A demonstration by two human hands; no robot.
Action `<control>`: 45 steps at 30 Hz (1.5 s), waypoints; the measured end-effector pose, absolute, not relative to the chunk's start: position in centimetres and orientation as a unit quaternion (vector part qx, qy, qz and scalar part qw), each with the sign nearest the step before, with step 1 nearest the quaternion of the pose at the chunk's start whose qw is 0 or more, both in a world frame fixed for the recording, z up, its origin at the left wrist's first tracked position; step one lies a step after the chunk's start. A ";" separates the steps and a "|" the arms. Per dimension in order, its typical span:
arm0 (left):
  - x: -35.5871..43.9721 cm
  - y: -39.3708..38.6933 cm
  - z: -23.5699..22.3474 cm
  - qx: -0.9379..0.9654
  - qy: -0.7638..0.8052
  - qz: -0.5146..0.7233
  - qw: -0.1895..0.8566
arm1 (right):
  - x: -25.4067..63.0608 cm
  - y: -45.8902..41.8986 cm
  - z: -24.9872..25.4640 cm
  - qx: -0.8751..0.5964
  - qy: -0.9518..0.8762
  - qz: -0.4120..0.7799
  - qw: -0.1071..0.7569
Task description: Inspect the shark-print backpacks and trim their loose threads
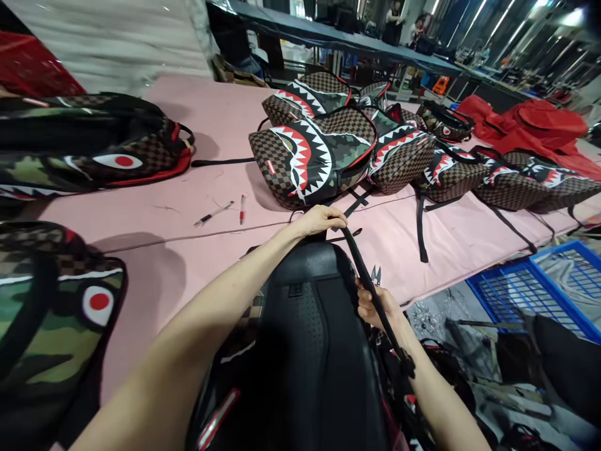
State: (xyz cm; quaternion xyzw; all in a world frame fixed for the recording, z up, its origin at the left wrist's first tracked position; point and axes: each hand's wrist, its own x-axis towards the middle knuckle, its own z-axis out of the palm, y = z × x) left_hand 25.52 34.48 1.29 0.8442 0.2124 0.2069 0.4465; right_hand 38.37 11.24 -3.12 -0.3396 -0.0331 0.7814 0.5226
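A black backpack (300, 338) lies back panel up in front of me at the table edge. Above its top end, my left hand (323, 220) pinches the upper end of a black webbing strap (359, 254). The strap slants down to the right, across my right hand (378, 305). In the curled fingers of that hand is a small pair of thread snips (376, 275), blades pointing up and a little apart. The strap passes over this hand; whether the fingers also grip it I cannot tell.
Several shark-mouth backpacks (310, 156) stand across the pink table (225, 119). More bags (122, 144) lie at left. A seam ripper (213, 214) and a red pen-like tool (242, 210) rest mid-table. Red fabric (539, 125) is at far right, a blue crate (568, 275) below.
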 end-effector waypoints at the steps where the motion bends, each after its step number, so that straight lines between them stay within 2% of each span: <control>1: 25.7 34.4 1.4 0.852 0.230 0.195 0.429 | 38.6 11.1 -3.3 -0.344 -0.048 0.786 0.512; 6: 26.8 33.4 2.5 0.884 0.297 0.121 0.340 | 40.8 9.2 -2.9 -0.456 -0.129 0.755 0.452; 11: 27.6 33.1 2.5 0.881 0.318 0.073 0.342 | 41.6 6.8 -1.8 -0.533 -0.161 0.662 0.502; 14: 27.8 33.4 1.8 0.885 0.329 0.062 0.325 | 41.1 6.5 -2.4 -0.524 -0.137 0.659 0.522; 17: 27.3 33.6 1.3 0.895 0.320 0.072 0.304 | 40.7 6.8 -2.9 -0.486 -0.111 0.681 0.537; 20: 25.7 32.6 1.9 0.904 0.290 0.154 0.273 | 40.7 7.0 -2.7 -0.473 -0.096 0.693 0.536; 23: 22.1 28.6 3.2 0.886 0.361 0.229 0.179 | 40.8 7.0 -2.1 -0.458 -0.073 0.707 0.534; 27: 15.5 18.0 3.4 0.871 0.468 0.139 0.055 | 40.6 7.1 -1.7 -0.432 -0.023 0.733 0.525; 31: 9.5 8.3 2.1 0.848 0.523 0.074 0.024 | 40.5 7.0 -1.5 -0.431 0.008 0.740 0.516; 34: 6.4 6.6 2.9 0.797 0.595 0.088 0.051 | 40.2 6.7 -1.3 -0.433 0.013 0.743 0.510; 38: 4.0 12.0 5.0 0.692 0.690 0.169 0.124 | 39.7 6.1 -1.4 -0.460 -0.004 0.716 0.525; 40: 3.2 15.9 5.3 0.619 0.699 0.267 0.238 | 39.6 6.0 -1.7 -0.473 -0.014 0.704 0.529; 42: 2.8 19.3 4.6 0.464 0.677 0.375 0.430 | 39.7 6.0 -2.1 -0.480 -0.026 0.699 0.530; 43: 2.7 20.6 4.1 0.393 0.657 0.412 0.495 | 39.8 5.9 -2.2 -0.479 -0.031 0.700 0.530; 45: 2.7 22.4 2.9 0.306 0.624 0.446 0.564 | 39.8 5.9 -2.5 -0.476 -0.030 0.704 0.526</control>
